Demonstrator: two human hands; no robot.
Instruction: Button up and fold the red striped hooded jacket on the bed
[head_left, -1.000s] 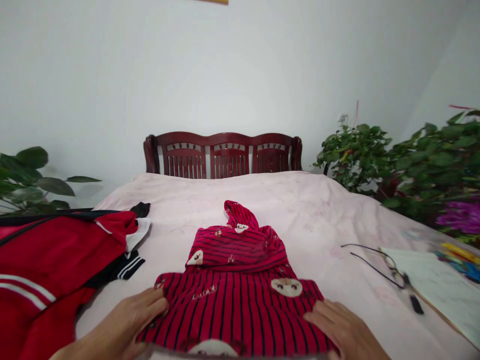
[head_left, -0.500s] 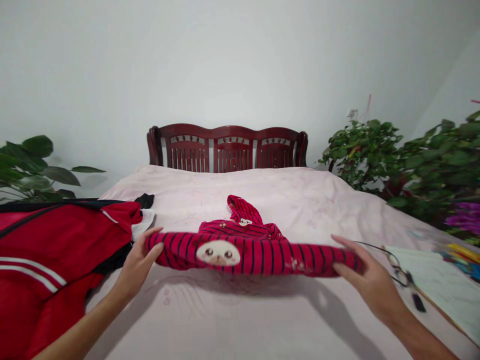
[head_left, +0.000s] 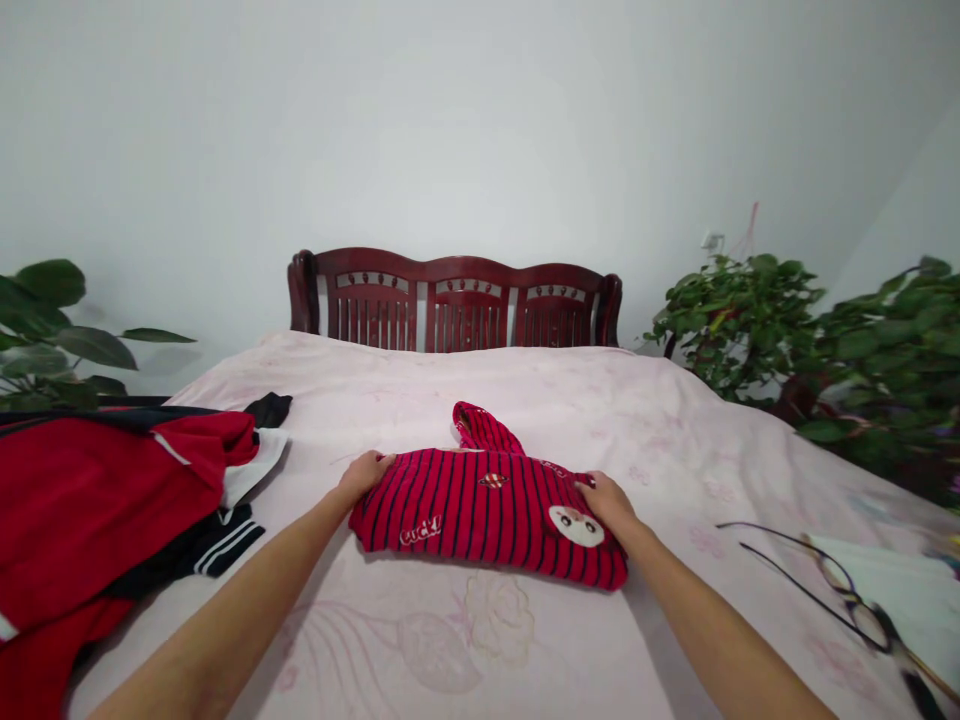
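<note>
A folded red garment [head_left: 480, 510] with dark stripes, a white cartoon face and lettering lies in a bundle on the bed. Its far left corner is pinched in my left hand [head_left: 366, 474]. My right hand [head_left: 609, 500] grips the far right edge, fingers partly hidden by the cloth. Behind the bundle, a narrow striped piece [head_left: 486, 428] of the same cloth sticks out toward the headboard; I cannot tell whether it is a sleeve or a hood.
Red, black and white clothes [head_left: 127, 500] are heaped on the left of the pale flowered bedsheet [head_left: 420, 640]. Eyeglasses [head_left: 847, 590] and papers [head_left: 892, 580] lie on the right. A dark wooden headboard [head_left: 465, 300] stands at the back, with leafy plants [head_left: 735, 320] on both sides.
My hands have drawn closer together and the front of the garment has folded over away from me, covering most of the part behind. The lettering now shows, and the face has shifted to the right.
</note>
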